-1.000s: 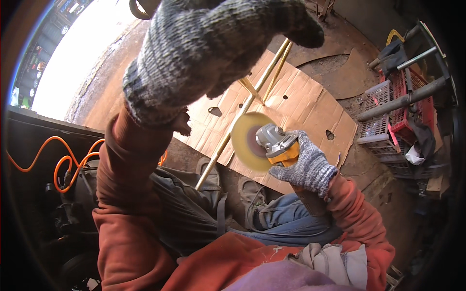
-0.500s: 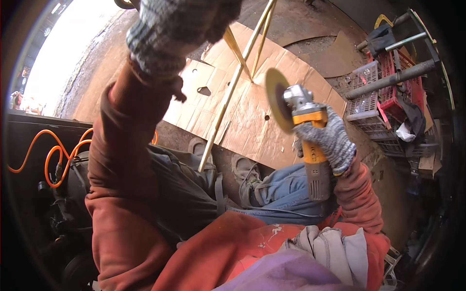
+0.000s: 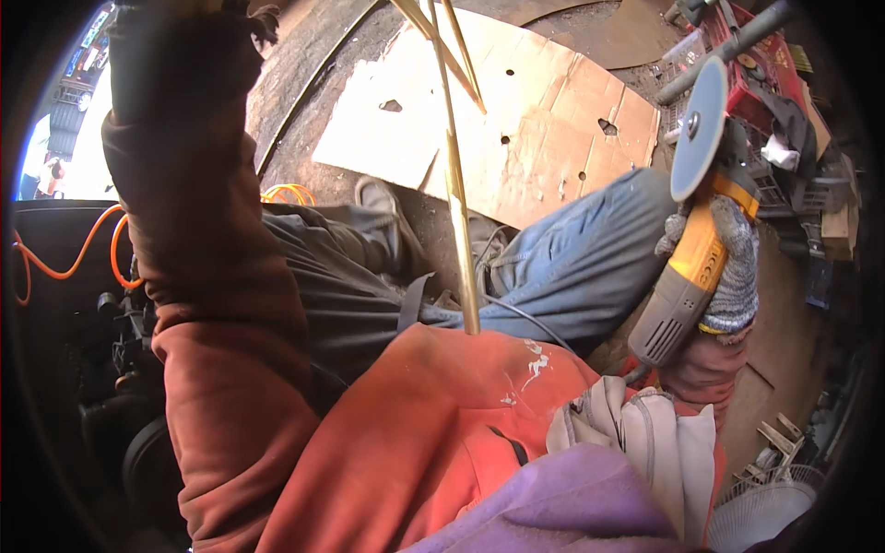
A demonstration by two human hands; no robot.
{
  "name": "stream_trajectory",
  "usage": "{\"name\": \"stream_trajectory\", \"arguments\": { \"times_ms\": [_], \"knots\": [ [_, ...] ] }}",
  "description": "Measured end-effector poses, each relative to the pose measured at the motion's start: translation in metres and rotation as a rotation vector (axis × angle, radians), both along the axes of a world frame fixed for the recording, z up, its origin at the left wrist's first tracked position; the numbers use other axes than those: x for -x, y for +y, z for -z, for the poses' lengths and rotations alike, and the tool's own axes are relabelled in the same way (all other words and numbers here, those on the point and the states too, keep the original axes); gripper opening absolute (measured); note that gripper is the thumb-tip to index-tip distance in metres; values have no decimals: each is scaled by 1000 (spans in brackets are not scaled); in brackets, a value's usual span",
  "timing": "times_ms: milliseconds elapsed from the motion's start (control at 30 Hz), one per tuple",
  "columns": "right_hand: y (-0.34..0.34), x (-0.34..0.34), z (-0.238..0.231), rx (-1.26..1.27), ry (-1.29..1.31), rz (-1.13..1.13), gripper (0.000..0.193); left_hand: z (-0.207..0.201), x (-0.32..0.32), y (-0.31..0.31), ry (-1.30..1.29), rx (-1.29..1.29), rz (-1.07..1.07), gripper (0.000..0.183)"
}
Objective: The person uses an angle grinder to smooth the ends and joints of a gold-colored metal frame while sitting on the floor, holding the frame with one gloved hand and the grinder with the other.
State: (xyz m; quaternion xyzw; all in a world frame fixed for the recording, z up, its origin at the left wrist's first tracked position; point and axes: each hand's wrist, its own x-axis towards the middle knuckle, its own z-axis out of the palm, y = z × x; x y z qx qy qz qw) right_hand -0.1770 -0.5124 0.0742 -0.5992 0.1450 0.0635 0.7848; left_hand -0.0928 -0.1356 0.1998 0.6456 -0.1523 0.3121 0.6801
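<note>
My right hand (image 3: 735,267), in a grey knitted glove, is closed round the yellow and grey body of an angle grinder (image 3: 687,281). The grinder's round, flat disc (image 3: 698,129) faces left and stands upright, above and beyond my right knee. My left arm (image 3: 212,267) reaches up along the left side, and its hand lies past the top edge, out of sight. A gold-coloured metal tube (image 3: 456,198) runs from near my lap up between my feet, joining other thin tubes at the top. What holds its far end cannot be seen.
A flattened cardboard sheet (image 3: 544,120) with holes lies on the floor ahead. At the right stand red crates (image 3: 751,88) and a grey pipe (image 3: 728,51). An orange hose (image 3: 78,253) curls at the left beside dark machinery. A white fan (image 3: 765,507) sits at the lower right.
My right hand has carried the grinder right and upward, away from the tubes. My left hand has gone up and left out of the picture. The tube's near end now reaches my lap.
</note>
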Motion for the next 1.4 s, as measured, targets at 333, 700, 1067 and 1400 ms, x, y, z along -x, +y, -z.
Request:
{"name": "stream_trajectory", "arguments": {
  "times_ms": [333,700,1067,1400],
  "knots": [
    [-8,46,10,-29,-51,-116,41,-9,3,-7,75,10,118,20],
    [-35,20,-35,425,-326,-153,30,-19,-64,-14,165,-70,327,22],
    [114,-89,36,454,-644,-67,70,-5,-174,-14,289,39,-68,22],
    [215,-78,149,395,-303,-491,90,28,-194,4,165,-69,-63,27]
  ]
}}
